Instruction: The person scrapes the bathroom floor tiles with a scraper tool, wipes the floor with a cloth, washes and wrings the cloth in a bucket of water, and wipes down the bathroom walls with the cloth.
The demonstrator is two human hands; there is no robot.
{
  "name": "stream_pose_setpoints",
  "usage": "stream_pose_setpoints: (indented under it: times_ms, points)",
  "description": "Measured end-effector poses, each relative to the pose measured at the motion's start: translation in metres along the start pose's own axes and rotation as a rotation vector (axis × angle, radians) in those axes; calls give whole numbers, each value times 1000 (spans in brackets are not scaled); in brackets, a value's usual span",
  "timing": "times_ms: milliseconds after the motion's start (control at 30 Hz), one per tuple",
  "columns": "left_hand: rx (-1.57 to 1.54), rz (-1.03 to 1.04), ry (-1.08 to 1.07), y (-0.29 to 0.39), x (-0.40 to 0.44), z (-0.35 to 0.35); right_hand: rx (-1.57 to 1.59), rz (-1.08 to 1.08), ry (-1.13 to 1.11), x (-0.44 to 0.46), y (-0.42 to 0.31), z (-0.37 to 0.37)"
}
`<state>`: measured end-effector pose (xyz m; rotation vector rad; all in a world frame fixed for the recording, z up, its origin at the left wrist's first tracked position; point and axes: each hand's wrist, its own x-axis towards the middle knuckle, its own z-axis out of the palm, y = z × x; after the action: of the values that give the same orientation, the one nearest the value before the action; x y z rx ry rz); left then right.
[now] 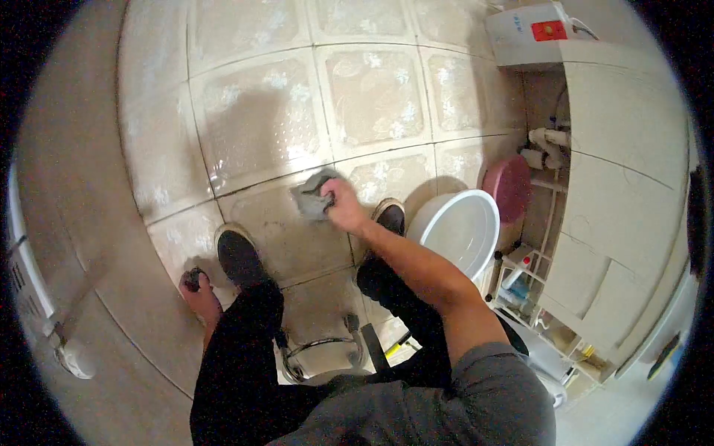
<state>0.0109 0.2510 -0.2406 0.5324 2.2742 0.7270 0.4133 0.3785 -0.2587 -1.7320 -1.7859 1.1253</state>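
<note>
A grey cloth [311, 195] is bunched on the tiled floor [256, 123], and my right hand [343, 204] has its fingers closed around it, a little above my right shoe [390, 216]. Low at the left, beside my left shoe [239, 255], my left hand [199, 291] is closed on a small dark object [195, 279], too small to make out. The floor tiles have pale flower patterns, and some look wet and shiny.
A white basin [455, 230] stands right of my right shoe, with a pink round lid or basin [509, 189] behind it. Farther right are white pipes [547, 145], a rack [532, 286] with bottles and a tiled counter [613, 186]. A stool frame [323, 343] shows between my legs.
</note>
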Motion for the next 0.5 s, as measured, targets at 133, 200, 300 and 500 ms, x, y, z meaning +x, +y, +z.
stream_pose_setpoints:
  times_ms: [133,200,300,500]
  points:
    - [-157,157,-85,15,12,-2,395,37,9,5,-7,-56]
    - [-120,165,-93,54,-5,-12,364,194,57,14,23,-115]
    - [-108,90,-94,35,-1,-20,254,339,186,41,73,-204]
    - [-43,90,-21,-13,23,-23,-636,177,546,40,61,-55]
